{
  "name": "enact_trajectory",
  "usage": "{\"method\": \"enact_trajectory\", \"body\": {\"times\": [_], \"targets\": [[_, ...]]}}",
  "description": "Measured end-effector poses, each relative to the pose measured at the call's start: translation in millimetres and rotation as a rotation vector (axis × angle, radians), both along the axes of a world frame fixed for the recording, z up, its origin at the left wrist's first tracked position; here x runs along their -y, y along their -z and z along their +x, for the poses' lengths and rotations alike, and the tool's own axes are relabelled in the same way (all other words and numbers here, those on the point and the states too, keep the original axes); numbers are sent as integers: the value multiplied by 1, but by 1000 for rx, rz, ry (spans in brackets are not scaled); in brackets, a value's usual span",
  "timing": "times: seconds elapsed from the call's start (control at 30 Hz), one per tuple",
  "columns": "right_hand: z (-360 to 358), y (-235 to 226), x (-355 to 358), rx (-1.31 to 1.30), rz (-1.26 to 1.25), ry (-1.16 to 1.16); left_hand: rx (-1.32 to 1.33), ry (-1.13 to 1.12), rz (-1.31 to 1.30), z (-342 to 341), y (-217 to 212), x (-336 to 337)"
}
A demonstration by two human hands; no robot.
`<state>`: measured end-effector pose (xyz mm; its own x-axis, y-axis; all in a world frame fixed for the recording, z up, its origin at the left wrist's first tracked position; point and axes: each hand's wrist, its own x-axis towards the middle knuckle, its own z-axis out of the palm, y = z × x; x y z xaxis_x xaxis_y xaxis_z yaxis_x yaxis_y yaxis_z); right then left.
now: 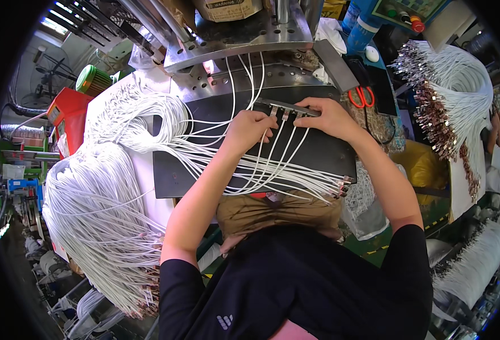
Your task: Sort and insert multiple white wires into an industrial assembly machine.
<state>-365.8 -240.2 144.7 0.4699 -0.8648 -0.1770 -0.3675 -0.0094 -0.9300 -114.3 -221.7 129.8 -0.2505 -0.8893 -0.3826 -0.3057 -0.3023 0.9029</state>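
Note:
A narrow metal bar-shaped fixture point(288, 106) lies near the far edge of the black work board point(173, 173). Several white cables point(286, 148) run toward me from it, their small connector ends at its near side. My left hand point(249, 131) is closed at the fixture's left end, fingertips pinching a white cable by its end; the fingers partly cover that end. Around the fixture's right end my right hand point(330, 118) is closed, thumb on the near side and fingers on the far side. A loose cable bundle point(261, 173) crosses the board below both hands.
A metal press point(238, 48) stands just beyond the board. Big heaps of white cables point(94, 198) hang at the left, with another bundle point(459, 85) at the far right. Orange-handled scissors point(361, 97) and a blue bottle point(363, 34) sit right of the press.

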Motion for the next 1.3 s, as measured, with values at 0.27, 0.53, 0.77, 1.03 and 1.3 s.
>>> {"method": "enact_trajectory", "body": {"times": [0.27,0.53,0.77,1.03,1.3], "targets": [[-2,7,4,11,-10,39,21,3,-6,-1,-4,-2],[-2,-8,3,-290,-209,-7,626,175,-379,-7,-31,-11],[61,14,101,-173,-1177,440,-162,-585,-298,20,-23,65],[106,-16,190,-569,-1002,434,-430,-328,119,32,-20,66],[71,19,220,-219,-837,237,12,-23,-761,62,-88,13]]}}
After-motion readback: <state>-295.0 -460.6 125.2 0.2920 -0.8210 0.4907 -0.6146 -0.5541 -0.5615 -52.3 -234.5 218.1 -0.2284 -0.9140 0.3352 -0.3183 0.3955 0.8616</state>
